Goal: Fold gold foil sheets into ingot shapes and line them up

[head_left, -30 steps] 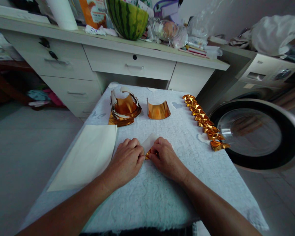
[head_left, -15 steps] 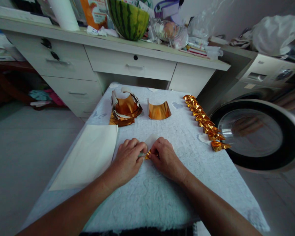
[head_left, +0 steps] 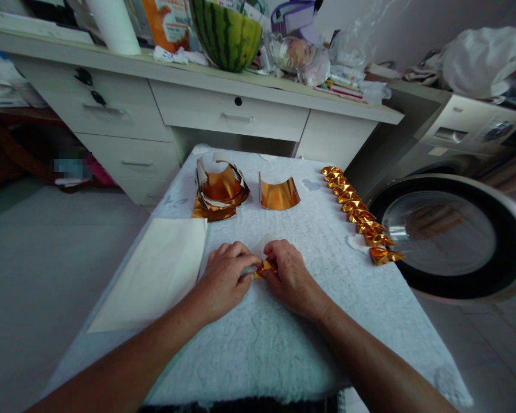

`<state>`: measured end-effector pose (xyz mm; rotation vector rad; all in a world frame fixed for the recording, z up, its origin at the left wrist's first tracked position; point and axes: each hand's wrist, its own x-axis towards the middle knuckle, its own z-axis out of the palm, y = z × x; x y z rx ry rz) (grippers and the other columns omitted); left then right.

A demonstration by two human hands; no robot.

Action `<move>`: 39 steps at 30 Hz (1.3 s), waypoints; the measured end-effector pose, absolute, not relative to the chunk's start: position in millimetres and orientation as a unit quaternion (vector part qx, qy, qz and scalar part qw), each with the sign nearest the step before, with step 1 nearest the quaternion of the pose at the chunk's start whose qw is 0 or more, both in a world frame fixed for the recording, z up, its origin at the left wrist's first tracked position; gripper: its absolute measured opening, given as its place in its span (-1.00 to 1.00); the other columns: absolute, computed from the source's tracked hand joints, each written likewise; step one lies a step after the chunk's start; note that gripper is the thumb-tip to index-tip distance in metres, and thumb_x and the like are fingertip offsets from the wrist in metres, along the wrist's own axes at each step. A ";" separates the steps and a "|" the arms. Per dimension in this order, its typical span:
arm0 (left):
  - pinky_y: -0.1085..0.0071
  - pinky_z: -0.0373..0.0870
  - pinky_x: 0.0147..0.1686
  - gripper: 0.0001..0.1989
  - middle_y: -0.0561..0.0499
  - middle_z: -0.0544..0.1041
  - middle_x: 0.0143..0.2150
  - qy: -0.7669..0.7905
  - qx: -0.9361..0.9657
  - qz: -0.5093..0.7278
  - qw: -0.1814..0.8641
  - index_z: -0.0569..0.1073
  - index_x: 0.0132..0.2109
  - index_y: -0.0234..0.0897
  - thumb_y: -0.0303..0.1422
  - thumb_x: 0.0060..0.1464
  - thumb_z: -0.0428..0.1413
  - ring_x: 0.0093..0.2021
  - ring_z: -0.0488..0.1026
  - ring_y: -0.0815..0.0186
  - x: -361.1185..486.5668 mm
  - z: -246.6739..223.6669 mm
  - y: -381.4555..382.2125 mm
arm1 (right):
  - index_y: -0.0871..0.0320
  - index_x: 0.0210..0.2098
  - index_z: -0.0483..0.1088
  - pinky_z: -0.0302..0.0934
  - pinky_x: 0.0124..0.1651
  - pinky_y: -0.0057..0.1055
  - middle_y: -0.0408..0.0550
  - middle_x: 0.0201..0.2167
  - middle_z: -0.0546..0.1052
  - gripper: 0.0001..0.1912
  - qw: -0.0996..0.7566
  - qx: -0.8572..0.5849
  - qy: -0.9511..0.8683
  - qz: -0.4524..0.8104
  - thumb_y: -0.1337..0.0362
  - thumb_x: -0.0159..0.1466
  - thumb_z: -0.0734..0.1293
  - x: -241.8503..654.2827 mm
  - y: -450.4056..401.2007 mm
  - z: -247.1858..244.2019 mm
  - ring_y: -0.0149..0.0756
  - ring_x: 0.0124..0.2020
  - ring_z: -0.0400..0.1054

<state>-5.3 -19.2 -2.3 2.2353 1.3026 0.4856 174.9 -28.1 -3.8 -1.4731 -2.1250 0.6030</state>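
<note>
Between my two hands, at the middle of the cloth-covered table (head_left: pixel 258 350), is a small piece of gold foil paper (head_left: pixel 264 267) with a pale, see-through part behind it. My left hand (head_left: pixel 229 278) pinches its left side. My right hand (head_left: pixel 289 275) grips its right side with curled fingers. Much of the piece is hidden by the fingers. A curved gold sheet (head_left: pixel 279 194) lies beyond my hands, and a stack of curled gold sheets (head_left: pixel 221 189) is to its left. Folded gold pieces (head_left: pixel 356 210) form a slanting row at the right.
A cream paper sheet (head_left: pixel 155 275) lies at the table's left. Behind stands a white counter (head_left: pixel 236 86) with drawers, bearing a cut watermelon (head_left: pixel 227 34), plastic bags and a white roll (head_left: pixel 114 26). At the right, a washing machine's round door (head_left: pixel 447 235) hangs open beside the table.
My left fingertips have shifted slightly right, and the fingers of my right hand have moved a little, so more of the gold foil shows between my hands.
</note>
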 end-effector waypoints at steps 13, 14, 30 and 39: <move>0.20 0.22 -0.05 -0.79 0.04 0.46 -0.13 0.479 0.826 0.173 0.242 0.52 -0.10 -0.05 -0.39 0.11 0.14 -0.07 0.31 0.18 -5.4 -4.8 -15.9 | 0.16 -0.03 0.21 0.14 -0.06 -0.18 0.01 -0.18 0.37 -0.64 0.233 -0.536 -0.782 0.218 0.45 0.18 0.23 175.6 -28.1 -7.1 -0.18 -0.16 0.24; 0.20 0.22 -0.06 -0.80 0.04 0.46 -0.13 0.479 0.825 0.174 0.243 0.52 -0.10 -0.05 -0.39 0.12 0.14 -0.07 0.31 0.18 -5.3 -4.8 -16.0 | 0.16 -0.02 0.20 0.14 -0.06 -0.18 0.01 -0.18 0.37 -0.64 0.233 -0.535 -0.782 0.217 0.45 0.18 0.23 175.5 -28.3 -6.9 -0.18 -0.15 0.24; 0.22 0.22 -0.05 -0.77 0.04 0.46 -0.17 0.465 0.832 0.175 0.249 0.54 -0.09 -0.03 -0.43 0.16 0.09 -0.09 0.32 0.20 -7.1 -6.5 -16.0 | 0.16 -0.01 0.18 0.16 -0.04 -0.15 0.03 -0.16 0.36 -0.60 0.236 -0.540 -0.776 0.226 0.45 0.16 0.25 174.7 -28.1 -4.1 -0.16 -0.14 0.24; 0.24 0.24 -0.08 -0.77 0.04 0.47 -0.18 0.471 0.830 0.164 0.249 0.57 -0.10 -0.02 -0.40 0.14 0.12 -0.10 0.33 0.20 -7.1 -5.2 -13.8 | 0.15 0.05 0.16 0.19 -0.01 -0.10 0.05 -0.10 0.33 -0.48 0.247 -0.550 -0.765 0.227 0.35 0.13 0.37 173.6 -28.9 -2.8 -0.15 -0.11 0.26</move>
